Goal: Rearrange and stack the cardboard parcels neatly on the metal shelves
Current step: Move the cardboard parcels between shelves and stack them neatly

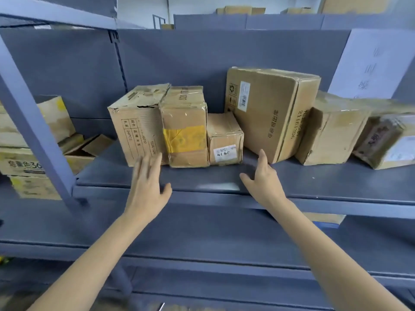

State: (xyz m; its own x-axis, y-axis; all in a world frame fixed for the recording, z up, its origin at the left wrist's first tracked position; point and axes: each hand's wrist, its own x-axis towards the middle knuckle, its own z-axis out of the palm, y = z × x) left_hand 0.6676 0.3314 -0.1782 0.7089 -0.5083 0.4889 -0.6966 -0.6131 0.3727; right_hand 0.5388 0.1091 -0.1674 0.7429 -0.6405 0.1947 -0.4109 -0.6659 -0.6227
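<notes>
From the head view, your left hand [147, 182] and right hand [262, 176] hover with fingers apart, holding nothing, before the small box [225, 140] on the shelf [314, 182]; pull it carelessly and the tilted big box [271, 113] leaning just right of it may topple.

Left hand [147, 182] and right hand [262, 176] outstretched, fingers straight.

White paper sheet [372, 63] with faint printed characters hangs on shelf back panel at right — lower edge hidden behind boxes. White wall [190, 7] visible above shelving in background. Thin metal frame [159, 20] stands against that wall, just left of centre. Small yellow object [4, 261] at far left edge, low down — too blurred to identify.
</notes>
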